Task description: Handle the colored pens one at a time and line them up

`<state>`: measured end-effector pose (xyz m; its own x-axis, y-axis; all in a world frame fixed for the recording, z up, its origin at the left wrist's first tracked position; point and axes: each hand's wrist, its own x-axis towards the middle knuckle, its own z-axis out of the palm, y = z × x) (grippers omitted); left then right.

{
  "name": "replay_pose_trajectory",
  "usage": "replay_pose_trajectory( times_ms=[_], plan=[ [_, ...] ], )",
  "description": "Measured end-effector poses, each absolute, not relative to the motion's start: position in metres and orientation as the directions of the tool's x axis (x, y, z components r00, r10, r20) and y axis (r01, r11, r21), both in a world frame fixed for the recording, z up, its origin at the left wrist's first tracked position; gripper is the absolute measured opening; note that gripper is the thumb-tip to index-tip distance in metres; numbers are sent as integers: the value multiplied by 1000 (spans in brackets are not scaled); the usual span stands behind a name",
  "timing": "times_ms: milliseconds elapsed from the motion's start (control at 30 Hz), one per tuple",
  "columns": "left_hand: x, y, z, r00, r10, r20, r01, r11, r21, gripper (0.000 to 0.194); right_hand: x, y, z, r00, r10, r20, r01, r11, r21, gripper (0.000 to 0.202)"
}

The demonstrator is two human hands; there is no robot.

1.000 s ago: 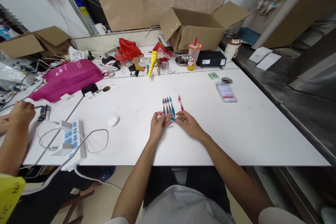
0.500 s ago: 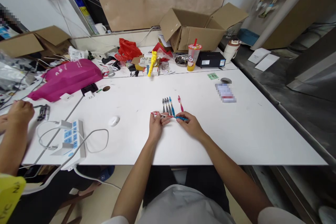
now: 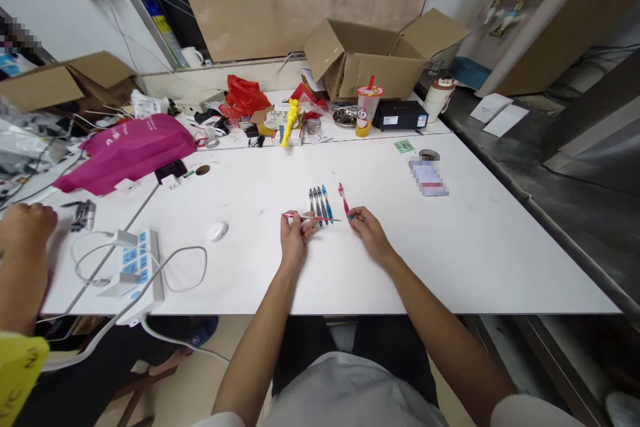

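Note:
My left hand pinches a thin red-and-white pen refill, held level with its narrow dark tip pointing right. My right hand is closed on a blue pen part; only a small bit of it shows between the fingertips. The refill's tip and the blue part are apart. Just beyond my hands, several dark pens lie in a row beside a blue pen. A red pen lies to their right, its near end close to my right fingertips.
On the left are a white power strip with cables, a white round case and another person's hand. A magenta bag, a drink cup, a black box and an open carton stand at the back.
My hands have moved apart: the refill, previously meeting the blue part, is now separate from it. My right hand shifted slightly right. The other person's hand moved left.

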<state>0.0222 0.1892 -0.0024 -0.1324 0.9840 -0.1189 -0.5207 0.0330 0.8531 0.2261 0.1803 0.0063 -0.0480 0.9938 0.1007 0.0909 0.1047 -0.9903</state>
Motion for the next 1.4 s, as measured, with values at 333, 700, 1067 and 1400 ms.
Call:
replay_pose_trajectory(
  times_ms=[333,700,1067,1400],
  plan=[
    [24,184,5,-27,994,-108,-471,83,878,49,218,174,5,-32,997,65,291,71,-954,38],
    [20,190,0,-170,980,-100,-542,-8,841,41,226,177,9,13,994,113,278,105,-955,41],
    [18,191,-3,-154,984,-94,-554,-7,832,42,230,178,7,-4,993,115,259,113,-959,40],
    [23,186,0,32,997,-73,-451,79,889,45,222,176,3,-96,991,91,278,115,-954,34]
  ],
)
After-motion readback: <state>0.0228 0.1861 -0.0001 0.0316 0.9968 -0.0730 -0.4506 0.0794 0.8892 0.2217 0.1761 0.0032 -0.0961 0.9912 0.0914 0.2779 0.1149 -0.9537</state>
